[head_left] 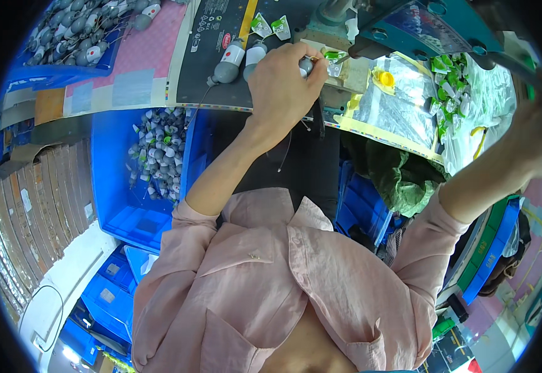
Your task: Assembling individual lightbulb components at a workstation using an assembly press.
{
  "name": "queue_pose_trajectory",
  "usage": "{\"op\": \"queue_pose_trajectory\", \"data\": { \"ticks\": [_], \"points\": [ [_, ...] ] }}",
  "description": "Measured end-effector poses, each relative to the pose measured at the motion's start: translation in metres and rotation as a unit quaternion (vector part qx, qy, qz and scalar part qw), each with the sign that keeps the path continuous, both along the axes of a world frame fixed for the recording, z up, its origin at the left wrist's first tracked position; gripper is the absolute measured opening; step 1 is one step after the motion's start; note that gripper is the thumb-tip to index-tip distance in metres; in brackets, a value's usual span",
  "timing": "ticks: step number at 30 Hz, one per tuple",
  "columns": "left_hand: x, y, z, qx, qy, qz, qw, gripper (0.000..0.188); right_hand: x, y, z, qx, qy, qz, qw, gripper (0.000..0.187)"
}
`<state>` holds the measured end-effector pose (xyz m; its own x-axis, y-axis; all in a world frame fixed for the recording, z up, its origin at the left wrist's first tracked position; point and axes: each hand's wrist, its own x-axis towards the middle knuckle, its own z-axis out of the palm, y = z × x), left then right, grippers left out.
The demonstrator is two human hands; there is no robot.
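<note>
My left hand (286,81) is closed in a pinch around a grey and white bulb-shaped part (306,65) at the base of a teal bench press (420,28). A small green and white piece (333,56) lies just beyond my fingertips, on the press base. Beside that hand, two more bulb-shaped parts rest on the black board: one (227,65) trails a thin wire, the other (255,57) is partly covered by my hand. My right hand (538,133) is raised at the far right beside the press; its fingers are lost in the dark, blurred rim.
Many bulb-shaped parts fill a blue bin (75,53) at the upper left and a blue crate (112,180) below the table edge. Two green and white pieces (271,26) lie farther back. More green pieces (451,87) sit by a clear plastic bag (488,93).
</note>
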<state>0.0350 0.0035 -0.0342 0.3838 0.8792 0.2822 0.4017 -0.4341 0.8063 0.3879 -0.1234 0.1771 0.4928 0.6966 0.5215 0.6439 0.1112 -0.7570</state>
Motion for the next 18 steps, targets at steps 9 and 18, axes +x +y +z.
{"op": "queue_pose_trajectory", "data": {
  "ticks": [9,18],
  "points": [
    [0.002,-0.001,-0.002,-0.011,-0.023,-0.007,1.0,0.017,-0.159,-0.013,-0.062,0.114,-0.567,0.062,0.814,0.034],
    [0.003,-0.002,-0.009,0.011,-0.012,-0.005,1.0,0.016,-0.166,-0.015,-0.121,0.133,-0.47,0.043,0.872,0.031]
  ]
}}
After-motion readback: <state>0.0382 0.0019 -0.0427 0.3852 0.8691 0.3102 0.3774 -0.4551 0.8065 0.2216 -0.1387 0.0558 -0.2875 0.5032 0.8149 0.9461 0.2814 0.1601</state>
